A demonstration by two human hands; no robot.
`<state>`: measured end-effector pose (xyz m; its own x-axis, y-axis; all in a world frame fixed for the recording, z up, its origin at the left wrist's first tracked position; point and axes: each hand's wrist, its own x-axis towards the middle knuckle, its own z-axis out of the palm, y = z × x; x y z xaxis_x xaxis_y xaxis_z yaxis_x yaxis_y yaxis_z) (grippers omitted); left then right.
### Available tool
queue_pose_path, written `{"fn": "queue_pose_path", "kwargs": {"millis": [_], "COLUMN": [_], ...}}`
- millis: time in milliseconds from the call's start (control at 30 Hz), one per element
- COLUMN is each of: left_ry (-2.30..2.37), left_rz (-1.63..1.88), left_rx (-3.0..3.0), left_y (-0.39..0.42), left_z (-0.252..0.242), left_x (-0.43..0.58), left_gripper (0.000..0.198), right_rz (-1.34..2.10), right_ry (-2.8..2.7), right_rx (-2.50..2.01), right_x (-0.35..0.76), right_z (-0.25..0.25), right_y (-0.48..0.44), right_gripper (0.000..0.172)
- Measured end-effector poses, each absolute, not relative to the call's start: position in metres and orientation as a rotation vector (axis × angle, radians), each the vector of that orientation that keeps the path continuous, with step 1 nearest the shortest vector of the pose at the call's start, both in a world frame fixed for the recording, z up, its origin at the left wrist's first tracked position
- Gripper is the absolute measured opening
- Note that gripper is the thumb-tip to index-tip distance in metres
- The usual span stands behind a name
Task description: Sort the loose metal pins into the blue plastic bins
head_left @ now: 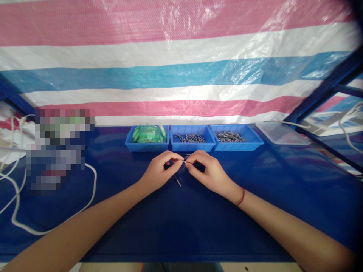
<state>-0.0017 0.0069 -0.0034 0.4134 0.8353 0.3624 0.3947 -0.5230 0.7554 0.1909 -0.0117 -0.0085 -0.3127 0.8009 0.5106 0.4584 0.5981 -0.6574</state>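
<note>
My left hand [160, 170] and my right hand [206, 170] meet at the middle of the blue table [181, 226], fingertips pinched together on a small metal pin [184, 161] held between them. A second pin with a dark tip [177, 181] sticks down below my left hand's fingers. Just behind the hands stand three blue bins: the left bin [146, 145] holds green plastic parts, the middle bin [192, 145] holds metal pins, the right bin [241, 144] holds more metal pins.
A clear plastic lid [282, 134] lies at the right of the bins. A white cable [56, 223] loops over the table's left side beside a blurred-out patch. A striped pink, white and blue tarp [181, 75] hangs behind. Blue frame bars [323, 90] rise at right.
</note>
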Motion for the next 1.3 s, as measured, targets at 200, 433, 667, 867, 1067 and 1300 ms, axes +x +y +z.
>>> {"fn": "queue_pose_path", "kwargs": {"millis": [200,433,667,867,1067,1300], "left_ry": [1.028,1.072,1.111,1.088,1.047,1.043], "left_rz": [0.964,0.862,0.598,0.562,0.585,0.766], "left_rx": [2.152,2.474,2.671,2.688,2.663,2.528], "left_y": [0.006,0.000,-0.005,-0.003,-0.004,0.000], "left_z": [-0.003,-0.003,-0.003,-0.004,-0.002,-0.005], "left_x": [-0.002,0.000,-0.002,-0.003,-0.002,-0.004], "left_gripper": [0.011,0.021,0.025,0.018,0.018,0.017], "right_rz": [0.643,0.376,-0.224,-0.420,-0.185,0.247], "right_ry": [-1.808,-1.777,-1.539,-1.577,-1.962,-2.200], "right_rx": [-1.007,-1.008,-1.419,-1.694,-1.241,-1.007], "right_x": [0.190,0.205,0.268,0.275,0.227,0.192], "right_z": [-0.010,0.003,0.004,0.000,0.004,0.000], "right_y": [-0.013,-0.005,0.028,0.029,0.001,-0.016], "right_gripper": [0.007,0.007,0.015,0.032,0.015,0.016]}}
